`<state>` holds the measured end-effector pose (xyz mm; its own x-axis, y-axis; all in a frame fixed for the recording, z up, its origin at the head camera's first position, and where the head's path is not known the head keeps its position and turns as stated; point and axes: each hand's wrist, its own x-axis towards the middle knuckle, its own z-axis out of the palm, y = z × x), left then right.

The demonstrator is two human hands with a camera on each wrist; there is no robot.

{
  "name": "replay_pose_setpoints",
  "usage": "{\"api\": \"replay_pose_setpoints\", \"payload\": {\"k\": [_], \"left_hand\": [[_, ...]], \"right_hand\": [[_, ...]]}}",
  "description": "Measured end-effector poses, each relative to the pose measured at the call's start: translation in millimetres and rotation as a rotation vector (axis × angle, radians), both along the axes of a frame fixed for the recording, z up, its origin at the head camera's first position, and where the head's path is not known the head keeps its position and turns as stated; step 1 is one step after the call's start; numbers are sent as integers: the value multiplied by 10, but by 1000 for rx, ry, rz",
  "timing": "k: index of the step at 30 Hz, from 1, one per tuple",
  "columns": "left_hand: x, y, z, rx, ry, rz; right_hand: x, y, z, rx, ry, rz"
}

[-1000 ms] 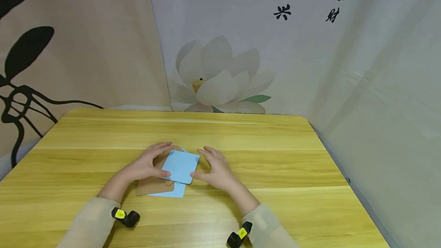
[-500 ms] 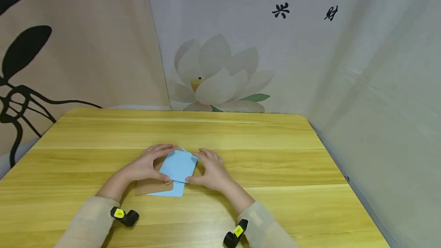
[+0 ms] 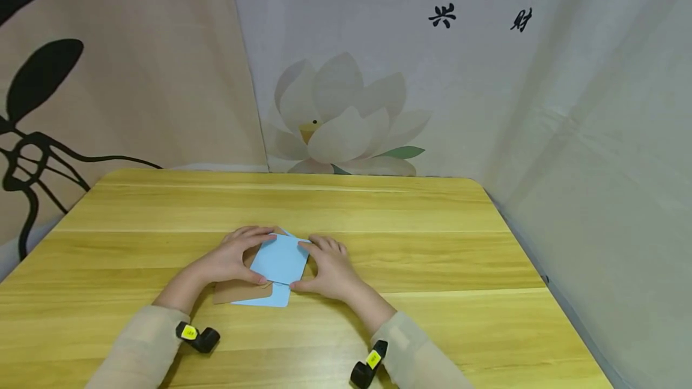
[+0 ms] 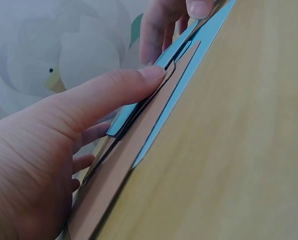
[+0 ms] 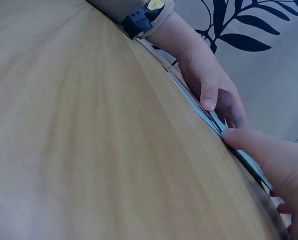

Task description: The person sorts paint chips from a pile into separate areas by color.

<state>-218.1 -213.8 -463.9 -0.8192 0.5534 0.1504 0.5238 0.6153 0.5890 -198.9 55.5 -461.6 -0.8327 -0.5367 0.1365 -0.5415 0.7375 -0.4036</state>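
Note:
A light-blue square card with rounded corners lies on top of a loose pile. Both hands hold it by its sides. My left hand spans the left side, thumb at the near corner and fingers at the far one. My right hand does the same on the right, with its thumb at the near corner in the right wrist view. Beneath, a brown card sticks out to the left and another light-blue sheet toward the near side. In the left wrist view the left thumb presses at the pile's edge.
The pile sits on a wood-grain table. Behind it hangs a pale curtain printed with a lotus and dark characters. Each sleeve carries a black wrist camera, the left one and the right one.
The right hand has moved in to the left and closed on the top blue card, which has shifted slightly left. The left hand has stayed nearly in place.

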Motion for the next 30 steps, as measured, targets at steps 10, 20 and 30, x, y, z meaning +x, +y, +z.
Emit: {"api": "replay_pose_setpoints", "payload": {"k": [10,20,30], "left_hand": [[10,-3,15,15,10,14],[35,50,110,18,61,41],[62,253,139,15,119,70]], "right_hand": [[-23,-2,18,10,1,12],[-106,90,76,-68,0,63],[-192,307,121,-133,-75,112]]}}
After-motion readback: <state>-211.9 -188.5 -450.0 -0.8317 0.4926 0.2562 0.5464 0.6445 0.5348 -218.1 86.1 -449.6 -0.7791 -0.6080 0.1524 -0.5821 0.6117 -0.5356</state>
